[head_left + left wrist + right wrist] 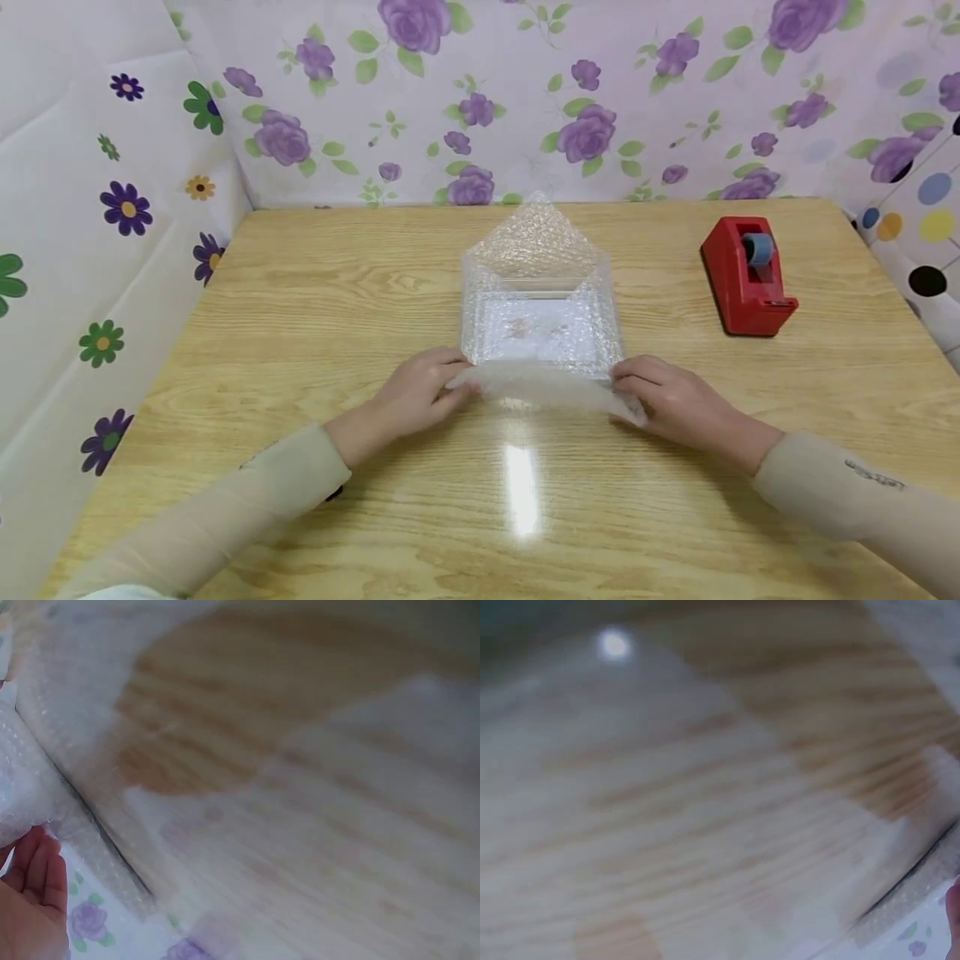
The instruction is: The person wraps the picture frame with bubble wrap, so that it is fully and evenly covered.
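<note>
A sheet of bubble wrap (538, 242) lies around a flat, rectangular, frame-like piece (528, 327) with a white face in the middle of the table. Its far corner points away from me, and its side folds cover the piece's left and right edges. My left hand (426, 388) pinches the near flap's left end, and my right hand (670, 402) grips the right end. Between them the flap is slightly raised. The left wrist view has the left hand (34, 896) against the bubble wrap (22, 776); only a fingertip (954, 911) shows at the right wrist view's edge.
A red tape dispenser (738, 283) with a blue roll stands on the wooden table (330, 275), right of the wrapped piece. Flowered sheets (525, 92) hang behind the table and along its left side. A dotted cloth (926, 225) borders the right.
</note>
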{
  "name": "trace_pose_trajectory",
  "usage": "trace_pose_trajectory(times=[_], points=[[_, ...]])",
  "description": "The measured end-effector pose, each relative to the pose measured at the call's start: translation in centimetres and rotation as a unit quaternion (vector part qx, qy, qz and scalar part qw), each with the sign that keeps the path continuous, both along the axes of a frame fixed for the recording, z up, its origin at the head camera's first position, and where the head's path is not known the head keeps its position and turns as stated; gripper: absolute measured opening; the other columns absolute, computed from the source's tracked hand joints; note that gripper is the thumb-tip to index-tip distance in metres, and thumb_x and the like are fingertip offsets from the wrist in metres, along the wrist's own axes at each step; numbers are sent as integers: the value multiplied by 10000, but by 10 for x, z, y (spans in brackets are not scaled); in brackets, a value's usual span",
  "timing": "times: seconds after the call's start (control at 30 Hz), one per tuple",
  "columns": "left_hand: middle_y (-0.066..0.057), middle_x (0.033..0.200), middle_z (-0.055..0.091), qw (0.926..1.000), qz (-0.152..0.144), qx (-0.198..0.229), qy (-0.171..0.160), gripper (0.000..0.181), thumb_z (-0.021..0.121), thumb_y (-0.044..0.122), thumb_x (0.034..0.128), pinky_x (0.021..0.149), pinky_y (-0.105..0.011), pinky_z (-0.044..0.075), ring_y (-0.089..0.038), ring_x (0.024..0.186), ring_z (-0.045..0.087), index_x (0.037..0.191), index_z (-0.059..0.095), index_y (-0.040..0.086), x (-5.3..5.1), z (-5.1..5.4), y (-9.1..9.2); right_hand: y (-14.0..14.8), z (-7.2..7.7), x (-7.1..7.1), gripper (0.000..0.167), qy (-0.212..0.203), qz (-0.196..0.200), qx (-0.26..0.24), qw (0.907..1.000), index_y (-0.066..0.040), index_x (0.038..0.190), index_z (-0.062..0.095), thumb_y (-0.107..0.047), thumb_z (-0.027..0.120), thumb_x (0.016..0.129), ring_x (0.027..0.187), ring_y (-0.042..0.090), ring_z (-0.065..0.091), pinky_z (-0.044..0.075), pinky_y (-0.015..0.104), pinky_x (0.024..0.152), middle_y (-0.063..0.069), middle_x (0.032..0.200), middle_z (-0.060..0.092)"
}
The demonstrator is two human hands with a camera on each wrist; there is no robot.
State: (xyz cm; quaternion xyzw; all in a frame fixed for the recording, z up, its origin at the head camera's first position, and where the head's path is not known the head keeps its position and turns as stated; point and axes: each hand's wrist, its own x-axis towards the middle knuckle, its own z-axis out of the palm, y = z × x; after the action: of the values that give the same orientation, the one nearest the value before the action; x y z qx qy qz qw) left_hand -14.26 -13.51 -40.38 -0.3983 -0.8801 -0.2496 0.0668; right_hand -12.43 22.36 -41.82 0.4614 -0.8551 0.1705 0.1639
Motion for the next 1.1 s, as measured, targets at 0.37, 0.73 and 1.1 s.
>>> trace_pose_trajectory(times=[0.37, 0.73, 1.1], points=[[35, 686, 569, 9980, 225, 222, -553, 130, 589, 160, 934, 579, -240, 443, -85, 626, 465, 813, 611, 118, -8, 5, 3, -6, 8, -6, 318, -349, -263, -627, 9971, -24, 874, 693, -335, 631, 906, 806, 181, 631, 575, 339, 689, 66, 881, 674], [68, 631, 534, 9941, 195, 327, -1015, 129, 603, 177, 929, 550, -180, 426, -21, 587, 443, 817, 640, 126, 3, 6, 0, -6, 26, 1, 249, -1992, -1072, -293, 9736, -118, 919, 568, -89, 772, 781, 769, 96, 645, 588, 344, 702, -16, 873, 693], [-13, 830, 679, 9812, 394, 405, -1847, 105, 608, 174, 932, 721, -248, 542, -112, 761, 619, 933, 680, 98, -3, 18, 4, -14, 27, -2, 180, -2139, -1497, -476, 9641, -138, 841, 555, -101, 730, 822, 724, 84, 640, 574, 311, 656, -48, 777, 675]])
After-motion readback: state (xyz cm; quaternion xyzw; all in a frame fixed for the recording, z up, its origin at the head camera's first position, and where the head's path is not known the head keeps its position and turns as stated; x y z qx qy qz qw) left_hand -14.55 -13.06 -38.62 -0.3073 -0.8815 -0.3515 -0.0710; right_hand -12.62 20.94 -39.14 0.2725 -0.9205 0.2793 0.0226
